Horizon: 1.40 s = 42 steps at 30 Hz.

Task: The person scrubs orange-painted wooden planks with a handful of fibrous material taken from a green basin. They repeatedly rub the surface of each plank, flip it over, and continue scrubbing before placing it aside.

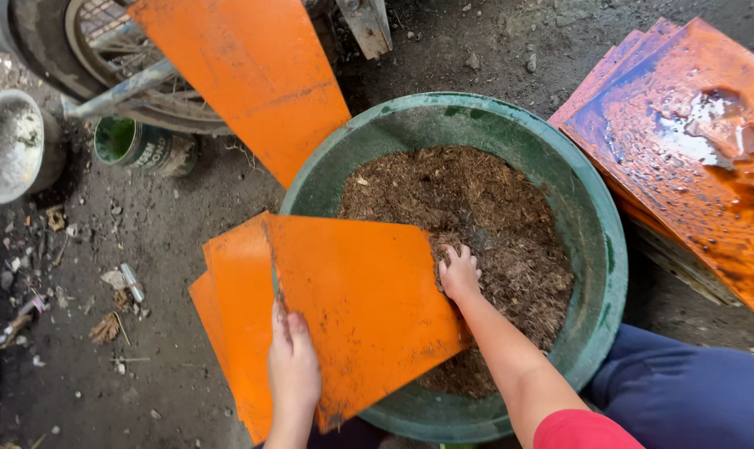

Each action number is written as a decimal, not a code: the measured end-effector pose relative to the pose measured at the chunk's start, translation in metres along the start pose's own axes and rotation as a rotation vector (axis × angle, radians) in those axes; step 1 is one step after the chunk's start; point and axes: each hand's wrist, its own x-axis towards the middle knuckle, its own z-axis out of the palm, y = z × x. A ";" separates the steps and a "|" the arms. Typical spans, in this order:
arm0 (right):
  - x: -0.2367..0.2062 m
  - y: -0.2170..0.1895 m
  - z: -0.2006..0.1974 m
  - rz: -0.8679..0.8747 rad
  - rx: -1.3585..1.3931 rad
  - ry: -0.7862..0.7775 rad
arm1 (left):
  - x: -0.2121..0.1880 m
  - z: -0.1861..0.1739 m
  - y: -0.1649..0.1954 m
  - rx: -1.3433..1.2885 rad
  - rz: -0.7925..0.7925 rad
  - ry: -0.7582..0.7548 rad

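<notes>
My left hand (292, 366) grips the near edge of an orange flat sheet (360, 291), holding it tilted over the rim of a big green basin (597, 216). Under it lie two more orange sheets (231, 291), fanned out to the left. My right hand (459, 272) reaches into the basin, fingers pressed down into the brown fibrous sawdust-like material (477, 208) that fills it, right beside the held sheet's edge.
A stack of wet orange sheets (693, 141) lies at the right. Another orange sheet (248, 75) leans against a wheel (86, 62) at top left. A green can (135, 145) and a grey metal bowl (11, 145) stand on the dirt floor at the left.
</notes>
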 end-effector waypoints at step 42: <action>-0.186 0.017 -0.085 -0.561 0.698 0.159 | -0.004 0.012 0.179 0.973 1.290 -0.555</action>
